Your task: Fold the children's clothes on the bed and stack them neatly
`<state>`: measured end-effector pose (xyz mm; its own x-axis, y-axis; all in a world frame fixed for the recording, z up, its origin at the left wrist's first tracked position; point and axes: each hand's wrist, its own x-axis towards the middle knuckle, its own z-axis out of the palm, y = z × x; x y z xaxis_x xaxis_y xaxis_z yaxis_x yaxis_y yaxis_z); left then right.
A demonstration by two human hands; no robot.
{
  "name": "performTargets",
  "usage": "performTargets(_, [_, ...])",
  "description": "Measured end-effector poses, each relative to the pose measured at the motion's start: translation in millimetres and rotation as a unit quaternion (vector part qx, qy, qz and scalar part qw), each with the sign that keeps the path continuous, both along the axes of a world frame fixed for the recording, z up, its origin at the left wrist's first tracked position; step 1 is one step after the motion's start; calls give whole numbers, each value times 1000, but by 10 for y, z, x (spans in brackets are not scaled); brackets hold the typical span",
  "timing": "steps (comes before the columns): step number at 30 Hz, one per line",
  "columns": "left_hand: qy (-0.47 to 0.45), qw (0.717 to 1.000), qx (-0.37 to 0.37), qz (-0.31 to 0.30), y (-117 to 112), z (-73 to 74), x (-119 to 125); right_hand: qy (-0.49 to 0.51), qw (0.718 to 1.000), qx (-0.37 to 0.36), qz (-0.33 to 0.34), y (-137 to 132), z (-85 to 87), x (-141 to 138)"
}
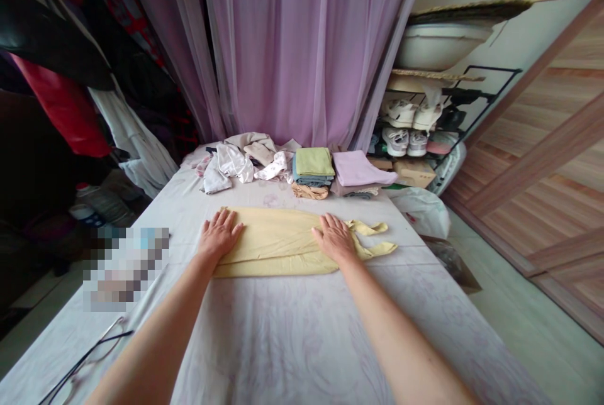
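Observation:
A pale yellow garment lies folded lengthwise into a long strip across the cloth-covered table. Two narrow straps stick out from its right end. My left hand rests flat on the garment's left end, fingers spread. Toward the other end, close to the straps, my right hand presses down with its palm flat and fingers extended. Neither hand grips the fabric. Small creases run through the garment between the hands.
Behind the garment stand two folded stacks, one topped by a green cloth, the other by a lilac cloth. Crumpled clothes lie at the back left. Eyeglasses rest at the front left. A shoe rack stands beyond the right edge.

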<state>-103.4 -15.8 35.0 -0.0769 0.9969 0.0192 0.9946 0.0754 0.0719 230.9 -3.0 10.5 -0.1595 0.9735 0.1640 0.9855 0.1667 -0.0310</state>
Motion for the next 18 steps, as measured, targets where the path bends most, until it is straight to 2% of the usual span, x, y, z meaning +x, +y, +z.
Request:
performTargets(6, [-25, 1000, -14, 4, -201, -53, -224, -4, 1000, 21, -1, 21, -53, 15])
performTargets(13, [-42, 999, -23, 24, -372, -76, -347, 22, 999, 27, 9, -45, 53, -12])
performTargets(18, [-61, 997, -46, 33, -378, -74, -428, 107, 988, 107, 40, -218, 179, 184])
